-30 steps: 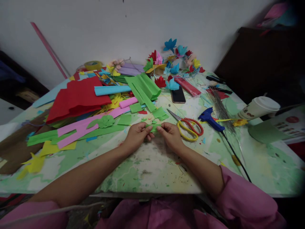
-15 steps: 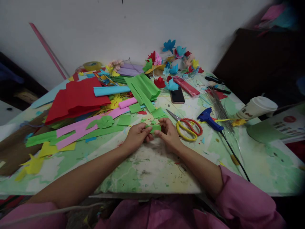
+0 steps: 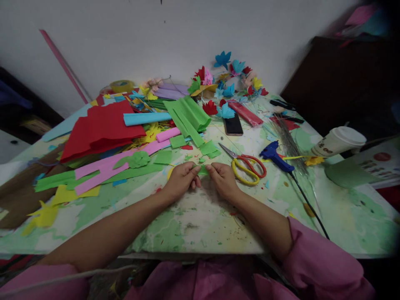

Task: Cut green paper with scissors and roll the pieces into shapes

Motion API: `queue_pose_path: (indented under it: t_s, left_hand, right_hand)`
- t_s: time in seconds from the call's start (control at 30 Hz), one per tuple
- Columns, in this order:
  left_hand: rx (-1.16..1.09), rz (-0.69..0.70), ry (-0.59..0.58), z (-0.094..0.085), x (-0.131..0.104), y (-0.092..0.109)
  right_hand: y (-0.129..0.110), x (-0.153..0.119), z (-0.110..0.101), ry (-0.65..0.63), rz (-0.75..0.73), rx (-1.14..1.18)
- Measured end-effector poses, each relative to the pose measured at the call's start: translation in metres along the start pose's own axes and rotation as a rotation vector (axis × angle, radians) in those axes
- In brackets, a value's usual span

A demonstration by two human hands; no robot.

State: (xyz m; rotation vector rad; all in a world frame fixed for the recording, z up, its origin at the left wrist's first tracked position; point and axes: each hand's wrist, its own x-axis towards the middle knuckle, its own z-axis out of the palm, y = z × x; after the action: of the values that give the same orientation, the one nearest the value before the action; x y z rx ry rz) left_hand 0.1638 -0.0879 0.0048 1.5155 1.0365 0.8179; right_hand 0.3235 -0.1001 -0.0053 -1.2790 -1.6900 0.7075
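A small piece of green crepe paper is stretched between my two hands, over the front middle of the table. My left hand pinches its left end between thumb and forefinger. At the right end, my right hand grips it the same way; most of the piece is hidden by the fingers. Just beyond the hands lie cut green squares and tiny green scraps. Scissors with one red and one yellow handle rest close to my right hand.
A blue glue gun with a black cord lies right, near a lidded paper cup. Behind are a phone and paper flowers. Red crepe paper, green crepe sheets and pink strips cover the left side.
My right hand's fingers have closed down on the green piece's right end, where they were looser before. Less of the piece shows between the hands.
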Motion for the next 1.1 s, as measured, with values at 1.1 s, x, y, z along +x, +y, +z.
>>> queue_pose_path:
  t_s: [1.1]
  left_hand:
    - [-0.241,-0.009,-0.064,0.0019,0.0006,-0.0005]
  right_hand:
    - [-0.0062,-0.0004,-0.0028,-0.186,0.020,0.272]
